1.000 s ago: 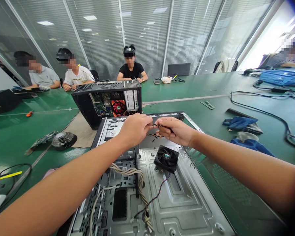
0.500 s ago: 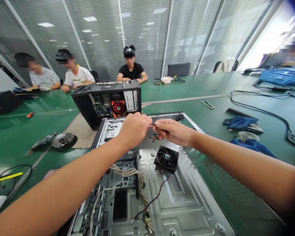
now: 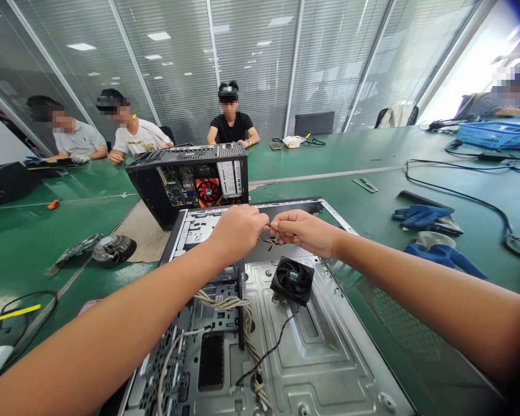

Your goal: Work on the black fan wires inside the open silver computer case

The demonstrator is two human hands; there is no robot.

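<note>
My left hand (image 3: 239, 228) and my right hand (image 3: 303, 231) meet over the far end of an open computer case (image 3: 351, 352) lying flat on the table. Both are closed in a pinch on a thin dark cable (image 3: 268, 240) with some orange and light wires, its ends hidden by my fingers. Just below my right hand, a black case fan (image 3: 292, 280) rests on the bare metal floor of the case. The fan's twisted wire (image 3: 279, 341) trails toward me. A bundle of beige cables (image 3: 249, 332) runs down the middle of the case.
Behind stands an upright computer tower (image 3: 186, 179) with a red fan. Blue gloves (image 3: 429, 216) and a long black cable (image 3: 472, 173) lie to the right. A round cooler (image 3: 114, 248) sits at left. Several people sit around the green table (image 3: 312, 179).
My hands stay pinched on the cable and have shifted only slightly. The case and fan have not moved.
</note>
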